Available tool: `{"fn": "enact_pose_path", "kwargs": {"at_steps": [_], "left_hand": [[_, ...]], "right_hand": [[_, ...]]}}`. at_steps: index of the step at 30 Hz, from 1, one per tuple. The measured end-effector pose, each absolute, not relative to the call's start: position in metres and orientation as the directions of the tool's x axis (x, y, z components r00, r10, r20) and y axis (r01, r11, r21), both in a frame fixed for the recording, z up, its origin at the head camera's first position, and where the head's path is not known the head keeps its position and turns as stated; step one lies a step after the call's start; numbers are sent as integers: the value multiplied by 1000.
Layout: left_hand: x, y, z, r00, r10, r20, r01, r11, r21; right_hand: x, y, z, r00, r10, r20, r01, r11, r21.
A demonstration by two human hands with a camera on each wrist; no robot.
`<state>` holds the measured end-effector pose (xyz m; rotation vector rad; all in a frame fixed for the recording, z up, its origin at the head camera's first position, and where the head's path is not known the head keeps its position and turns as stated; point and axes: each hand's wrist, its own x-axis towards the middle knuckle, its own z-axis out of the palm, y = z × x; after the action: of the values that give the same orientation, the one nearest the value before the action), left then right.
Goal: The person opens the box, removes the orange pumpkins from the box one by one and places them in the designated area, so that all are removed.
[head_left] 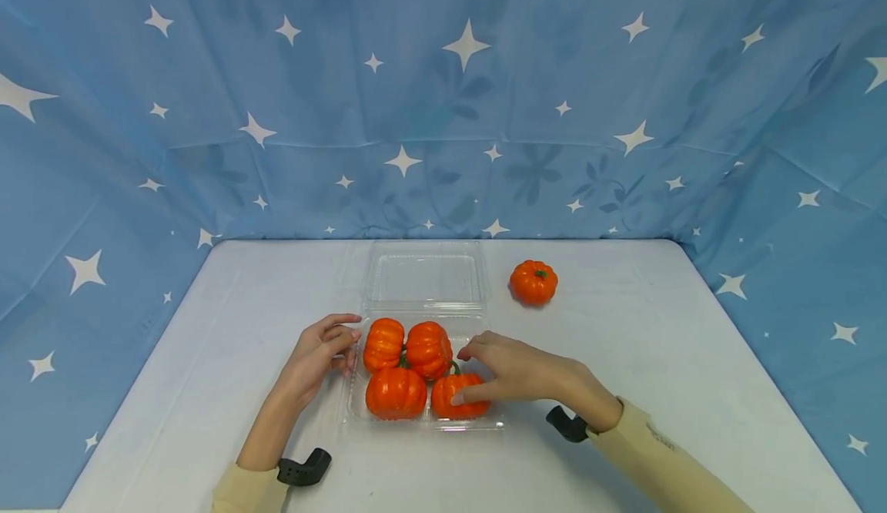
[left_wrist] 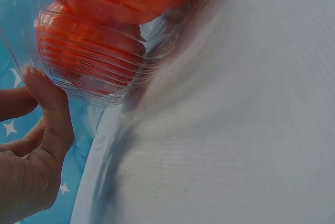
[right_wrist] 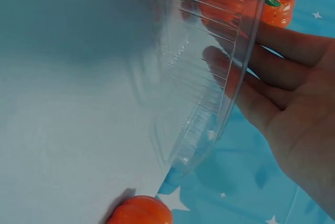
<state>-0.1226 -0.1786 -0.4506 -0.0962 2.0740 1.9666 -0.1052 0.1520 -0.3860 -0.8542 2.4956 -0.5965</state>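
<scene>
- On a white desk (head_left: pixel 624 359) backed by a blue star-print cloth (head_left: pixel 443 97), the head view shows a clear plastic clamshell box (head_left: pixel 360 413) lying open near the front edge, its lid (head_left: pixel 424 278) folded flat behind it. Four orange toy pumpkins fill the tray: two at the rear (head_left: pixel 383 343) (head_left: pixel 428 349) and two at the front (head_left: pixel 396 392) (head_left: pixel 457 396). A fifth pumpkin (head_left: pixel 533 282) sits alone on the desk, well apart to the right of the lid.
- In the same view, the left hand (head_left: pixel 320 351) rests at the tray's left rim, fingers loosely curled with the tips touching the plastic edge. The right hand (head_left: pixel 516 370) lies over the tray's right side, fingers spread and fairly straight, the thumb touching the front-right pumpkin and the fingertips near the rear one.
- From the left wrist, the left hand's (left_wrist: pixel 31 150) thumb (left_wrist: pixel 49 114) presses against the ribbed clear wall of the box (left_wrist: pixel 94 85), with pumpkins (left_wrist: pixel 94 41) showing orange through the plastic; the picture is blurred.
- From the right wrist, the right hand (right_wrist: pixel 293 103) reaches across the box rim (right_wrist: pixel 246 51), fingers extended and seen partly through the plastic, gripping nothing that can be made out. A pumpkin with a green stem (right_wrist: pixel 277 9) shows above the fingers, and another (right_wrist: pixel 138 211) at the bottom edge.
</scene>
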Motion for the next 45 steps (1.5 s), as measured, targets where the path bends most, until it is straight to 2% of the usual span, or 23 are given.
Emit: {"fn": "enact_pose_path", "kwargs": {"at_steps": [7,15,24,29,38,45], "left_hand": [[-122,-178,-449,-959,150,-242,-235,64,970],[-121,-178,-447,-960,158,-231,-223,67,972],[-121,-178,-448,-959,157,-235,-226,68,972],[-121,-178,-448,-960,155,-233,-226,63,972],[-121,-178,-448,-960,152,-234,-227,60,972],[-122,-178,-449,-961,151,-233,-226,67,972]], "right_hand": [[-105,149,-385,-676,-675,-295,-499,714,-490],[-104,150,-386,-639,-722,-266,-563,674,-477],[-105,153,-388,-622,-745,-241,-556,637,-534],[-105,157,-384,-603,-763,-233,-518,596,-614],[-100,163,-378,-645,-728,-233,-417,591,-691],[-98,170,-377,-678,-718,-157,-475,591,-652]]}}
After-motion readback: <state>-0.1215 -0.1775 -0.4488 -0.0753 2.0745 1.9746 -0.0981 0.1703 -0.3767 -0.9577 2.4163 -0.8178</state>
